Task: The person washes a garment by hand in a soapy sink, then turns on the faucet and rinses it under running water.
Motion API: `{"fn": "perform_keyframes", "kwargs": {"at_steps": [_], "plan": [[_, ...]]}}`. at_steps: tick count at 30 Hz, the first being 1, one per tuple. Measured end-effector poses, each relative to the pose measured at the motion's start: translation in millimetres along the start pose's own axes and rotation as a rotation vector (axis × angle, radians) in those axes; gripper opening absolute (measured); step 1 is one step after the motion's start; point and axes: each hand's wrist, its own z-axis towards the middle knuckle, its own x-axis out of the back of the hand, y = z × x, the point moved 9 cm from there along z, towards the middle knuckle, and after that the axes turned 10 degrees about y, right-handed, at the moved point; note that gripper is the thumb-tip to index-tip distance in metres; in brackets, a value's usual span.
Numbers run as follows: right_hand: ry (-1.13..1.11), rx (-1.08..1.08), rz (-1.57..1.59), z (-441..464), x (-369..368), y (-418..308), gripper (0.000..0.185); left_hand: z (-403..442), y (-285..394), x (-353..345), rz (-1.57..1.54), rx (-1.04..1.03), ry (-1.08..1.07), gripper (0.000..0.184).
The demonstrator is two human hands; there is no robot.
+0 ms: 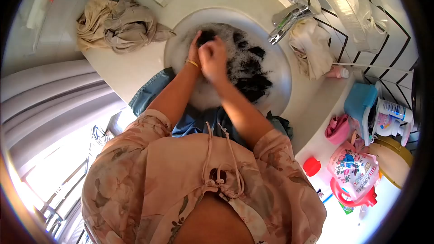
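Black wet cloth point(254, 74) lies in the sudsy water of the round basin point(285, 79). At the basin's left side, my left hand point(194, 50), with a yellow band at its wrist, is closed around a bunched part of the black cloth. Against it, my right hand point(213, 58) is curled into a fist and slightly blurred. Its fingers press at the same bunch; the grip itself is partly hidden. Dark blue-green fabric point(153, 88) hangs over the basin's front edge by my body.
A chrome faucet point(291, 14) reaches over the basin's right rim. Beige cloths point(124, 22) are heaped on the left counter, and a cream cloth point(311, 47) lies behind the faucet. Right of me stand a detergent jug point(355, 171), a red cap point(312, 166) and a blue container point(360, 100).
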Motion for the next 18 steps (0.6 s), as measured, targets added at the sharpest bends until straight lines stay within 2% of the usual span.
{"fn": "perform_keyframes", "kwargs": {"at_steps": [1, 2, 5, 6, 7, 8, 9, 11, 14, 15, 16, 17, 18], "plan": [[0.034, 0.255, -0.12, -19, 9, -49, 0.015, 9, -6, 9, -0.016, 0.037, 0.033, 0.037], [0.05, 0.272, -0.174, -28, 14, -68, 0.016, 17, -12, 16, -0.026, 0.075, 0.065, 0.038], [0.083, 0.27, -0.127, 10, 9, -10, 0.02, -7, -8, -3, 0.225, -0.035, 0.029, 0.038], [0.092, 0.086, -0.283, 32, 7, 17, 0.025, -16, -4, -15, 0.358, -0.106, -0.009, 0.037], [0.105, 0.013, -0.241, 51, 14, 42, 0.028, -14, -8, -15, 0.253, -0.082, -0.088, 0.034], [0.024, -0.335, -0.17, 61, 16, 89, 0.03, -12, -12, -17, 0.281, -0.059, -0.13, 0.034], [-0.007, -0.555, 0.001, 63, 16, 114, 0.031, -11, -13, -18, 0.305, -0.041, -0.167, 0.033], [0.168, -0.543, 0.134, 54, 26, 123, 0.032, 13, -5, 2, 0.304, -0.041, -0.059, 0.033], [-0.12, 0.467, -0.611, 9, 10, 46, 0.042, 17, 1, 11, 0.314, -0.071, 0.094, 0.037], [-0.262, 0.458, -0.625, -4, -14, 86, 0.043, 13, 5, 10, 0.327, -0.092, 0.142, 0.038], [-0.505, 0.318, -0.679, -15, -35, 132, 0.043, 9, 6, 8, 0.271, -0.103, 0.145, 0.043], [-0.691, 0.021, -0.702, -19, -43, 166, 0.044, 4, 6, 5, 0.22, -0.114, 0.143, 0.048], [-0.744, -0.27, -0.704, -14, -37, 172, 0.045, 2, 8, 1, 0.168, -0.126, 0.136, 0.053]]}}
